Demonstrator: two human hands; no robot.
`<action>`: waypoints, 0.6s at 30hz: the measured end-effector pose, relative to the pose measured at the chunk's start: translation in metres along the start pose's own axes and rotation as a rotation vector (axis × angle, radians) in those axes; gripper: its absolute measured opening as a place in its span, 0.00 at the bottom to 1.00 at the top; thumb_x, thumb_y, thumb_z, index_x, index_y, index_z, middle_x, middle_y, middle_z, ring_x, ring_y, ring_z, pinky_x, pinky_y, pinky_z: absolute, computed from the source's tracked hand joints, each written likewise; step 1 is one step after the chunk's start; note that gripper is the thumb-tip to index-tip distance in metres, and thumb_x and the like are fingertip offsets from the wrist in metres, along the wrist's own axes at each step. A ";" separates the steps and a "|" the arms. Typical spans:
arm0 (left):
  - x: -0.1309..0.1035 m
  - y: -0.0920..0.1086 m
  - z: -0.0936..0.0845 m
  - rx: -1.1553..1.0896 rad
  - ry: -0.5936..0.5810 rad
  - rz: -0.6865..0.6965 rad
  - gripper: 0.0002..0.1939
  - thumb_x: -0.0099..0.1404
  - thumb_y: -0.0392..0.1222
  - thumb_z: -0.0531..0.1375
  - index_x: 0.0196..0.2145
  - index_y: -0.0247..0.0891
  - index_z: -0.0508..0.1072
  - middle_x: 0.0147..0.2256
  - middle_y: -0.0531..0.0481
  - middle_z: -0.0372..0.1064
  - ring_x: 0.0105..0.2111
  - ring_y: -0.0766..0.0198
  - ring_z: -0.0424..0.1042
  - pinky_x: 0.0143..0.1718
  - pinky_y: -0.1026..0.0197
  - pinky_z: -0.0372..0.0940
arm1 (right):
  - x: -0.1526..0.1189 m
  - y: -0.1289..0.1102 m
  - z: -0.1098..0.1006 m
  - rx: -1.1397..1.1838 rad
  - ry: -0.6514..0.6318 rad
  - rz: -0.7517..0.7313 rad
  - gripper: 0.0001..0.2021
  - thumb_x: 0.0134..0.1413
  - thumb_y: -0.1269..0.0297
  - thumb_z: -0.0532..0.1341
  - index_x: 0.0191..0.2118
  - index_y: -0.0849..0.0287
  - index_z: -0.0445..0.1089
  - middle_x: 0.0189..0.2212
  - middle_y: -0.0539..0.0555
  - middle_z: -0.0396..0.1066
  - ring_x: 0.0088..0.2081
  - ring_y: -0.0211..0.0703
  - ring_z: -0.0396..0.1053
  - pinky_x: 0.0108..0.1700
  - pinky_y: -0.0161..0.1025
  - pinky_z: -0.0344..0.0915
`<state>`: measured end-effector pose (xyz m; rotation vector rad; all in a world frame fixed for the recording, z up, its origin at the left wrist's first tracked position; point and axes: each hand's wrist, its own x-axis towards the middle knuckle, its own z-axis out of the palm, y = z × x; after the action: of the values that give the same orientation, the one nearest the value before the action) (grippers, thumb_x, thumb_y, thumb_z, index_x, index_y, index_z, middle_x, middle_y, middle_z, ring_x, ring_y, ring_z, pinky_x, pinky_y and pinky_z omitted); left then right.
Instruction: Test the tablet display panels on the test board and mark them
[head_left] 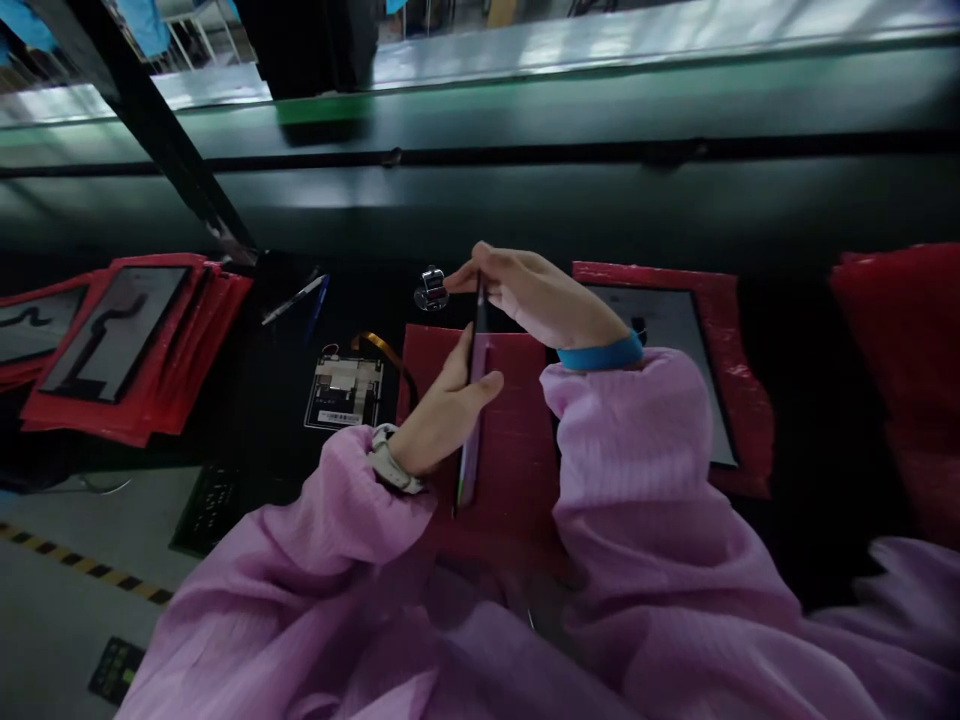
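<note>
A thin flat display panel (469, 462) stands nearly upright on its edge, seen almost edge-on. My left hand (442, 415) grips its middle, with the thumb over the right face and the fingers behind the left. At the panel's top edge my right hand (536, 295) pinches it between thumb and fingers. Beneath the panel lies a red plastic sheet or bag (521, 420). Beside my left wrist rests a small circuit board (345, 392) with an orange flex cable (382, 345). A small shiny metal object (431, 290) sits by my right fingertips.
To the left are stacked red bags (161, 400) with a grey panel (116, 330) on top. Pens (292, 298) lie behind the board. A larger panel (712, 390) on red wrap (754, 420) is at right, more red bags (892, 380) beyond. A slanted post (150, 120) rises at left.
</note>
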<state>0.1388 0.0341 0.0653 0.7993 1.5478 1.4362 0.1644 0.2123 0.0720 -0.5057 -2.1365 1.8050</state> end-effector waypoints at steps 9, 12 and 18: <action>-0.043 -0.028 -0.030 0.496 0.187 0.403 0.19 0.76 0.48 0.52 0.58 0.40 0.71 0.60 0.40 0.68 0.62 0.55 0.66 0.66 0.49 0.60 | -0.004 -0.005 -0.013 0.087 -0.012 0.066 0.09 0.56 0.60 0.69 0.28 0.55 0.73 0.36 0.52 0.78 0.42 0.41 0.74 0.45 0.38 0.70; -0.068 -0.064 -0.063 1.006 0.539 0.334 0.16 0.76 0.44 0.51 0.49 0.38 0.76 0.53 0.36 0.70 0.56 0.49 0.68 0.61 0.43 0.63 | -0.003 -0.004 -0.017 0.049 -0.026 0.064 0.08 0.57 0.61 0.68 0.28 0.55 0.73 0.36 0.52 0.77 0.42 0.42 0.74 0.44 0.38 0.70; -0.082 -0.110 -0.091 1.363 0.550 0.224 0.23 0.77 0.47 0.48 0.59 0.37 0.73 0.59 0.29 0.62 0.57 0.43 0.65 0.59 0.38 0.62 | -0.002 -0.003 -0.024 -0.019 -0.023 0.043 0.07 0.58 0.62 0.66 0.29 0.54 0.75 0.35 0.50 0.77 0.43 0.42 0.73 0.51 0.41 0.69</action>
<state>0.1031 -0.0934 -0.0324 1.4091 2.9753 0.5449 0.1767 0.2323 0.0789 -0.5422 -2.1760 1.8228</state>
